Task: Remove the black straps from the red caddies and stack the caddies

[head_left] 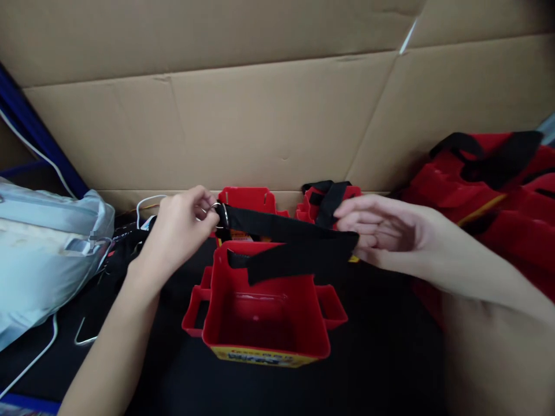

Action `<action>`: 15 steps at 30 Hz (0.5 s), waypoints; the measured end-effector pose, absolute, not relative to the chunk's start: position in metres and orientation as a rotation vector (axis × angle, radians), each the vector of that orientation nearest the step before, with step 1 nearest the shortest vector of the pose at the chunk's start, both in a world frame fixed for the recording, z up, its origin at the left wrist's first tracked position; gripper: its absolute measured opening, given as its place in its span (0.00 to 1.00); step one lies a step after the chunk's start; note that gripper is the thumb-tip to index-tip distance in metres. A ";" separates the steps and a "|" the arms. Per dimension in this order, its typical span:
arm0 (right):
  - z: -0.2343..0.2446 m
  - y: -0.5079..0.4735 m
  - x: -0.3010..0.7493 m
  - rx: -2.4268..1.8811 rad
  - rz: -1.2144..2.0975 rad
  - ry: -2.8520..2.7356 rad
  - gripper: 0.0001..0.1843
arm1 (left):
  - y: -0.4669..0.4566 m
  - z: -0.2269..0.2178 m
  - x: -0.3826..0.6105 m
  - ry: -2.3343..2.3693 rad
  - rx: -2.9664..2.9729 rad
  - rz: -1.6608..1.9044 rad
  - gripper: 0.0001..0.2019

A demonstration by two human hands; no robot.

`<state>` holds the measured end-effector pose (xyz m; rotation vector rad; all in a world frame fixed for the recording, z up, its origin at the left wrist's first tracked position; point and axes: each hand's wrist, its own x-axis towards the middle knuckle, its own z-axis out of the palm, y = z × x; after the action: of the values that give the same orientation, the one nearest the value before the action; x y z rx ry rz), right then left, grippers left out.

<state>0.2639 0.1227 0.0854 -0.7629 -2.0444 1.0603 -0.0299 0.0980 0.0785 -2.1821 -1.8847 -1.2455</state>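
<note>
A black strap (286, 223) is stretched above a red plastic bin (263, 323) with a yellow printed label on its front and a handle on each side. My left hand (184, 222) is closed, pinching the metal rings (224, 215) at the strap's left end. At the other end my right hand (385, 228) has its thumb and curled fingers on the folded strap. The strap doubles back there, and its lower length passes through a slot near the bin's back rim. Part of the right hand's grip is hidden.
Behind stand more red bins (247, 199), one with a black strap (332, 199). Strapped red bins (485, 190) are piled at right. On the left lie a pale blue bag (47, 260) and a white cable (41, 364). Cardboard (269, 127) walls the back of the black surface (381, 358).
</note>
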 end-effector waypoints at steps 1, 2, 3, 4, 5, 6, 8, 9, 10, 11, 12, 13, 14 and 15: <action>0.086 0.124 0.266 -0.693 1.104 -2.098 0.19 | 0.097 0.080 -0.031 -1.875 -2.273 -1.309 0.05; 0.085 0.124 0.265 -0.611 1.131 -2.163 0.19 | 0.094 0.082 -0.030 -1.841 -2.382 -1.369 0.05; 0.084 0.125 0.260 -0.533 1.121 -2.224 0.18 | 0.092 0.082 -0.027 -1.786 -2.484 -1.421 0.04; 0.081 0.125 0.252 -0.479 1.061 -2.271 0.18 | 0.089 0.082 -0.023 -1.725 -2.571 -1.458 0.05; 0.077 0.124 0.242 -0.458 0.958 -2.306 0.18 | 0.086 0.082 -0.018 -1.665 -2.642 -1.477 0.05; 0.072 0.124 0.230 -0.460 0.832 -2.325 0.18 | 0.084 0.081 -0.011 -1.612 -2.705 -1.484 0.06; 0.061 0.124 0.207 -0.486 0.588 -2.315 0.19 | 0.081 0.078 -0.001 -1.532 -2.808 -1.471 0.07; 0.055 0.124 0.198 -0.499 0.502 -2.291 0.19 | 0.080 0.077 0.003 -1.507 -2.837 -1.460 0.08; 0.050 0.125 0.192 -0.516 0.445 -2.260 0.19 | 0.081 0.076 0.005 -1.492 -2.854 -1.451 0.08; 0.047 0.125 0.188 -0.542 0.407 -2.220 0.18 | 0.081 0.076 0.006 -1.489 -2.862 -1.442 0.08; 0.045 0.125 0.188 -0.575 0.380 -2.174 0.17 | 0.082 0.075 0.005 -1.495 -2.871 -1.428 0.08; 0.044 0.126 0.189 -0.606 0.358 -2.130 0.15 | 0.083 0.076 0.003 -1.504 -2.885 -1.406 0.08; 0.046 0.126 0.192 -0.634 0.346 -2.100 0.13 | 0.084 0.076 0.000 -1.515 -2.900 -1.380 0.08; 0.048 0.126 0.196 -0.659 0.345 -2.086 0.11 | 0.085 0.077 -0.002 -1.525 -2.922 -1.344 0.08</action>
<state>0.1961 0.1264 0.0479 -0.6593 -2.0855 0.3447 -0.0021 0.0849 0.0771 -2.9218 -1.5255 -1.3445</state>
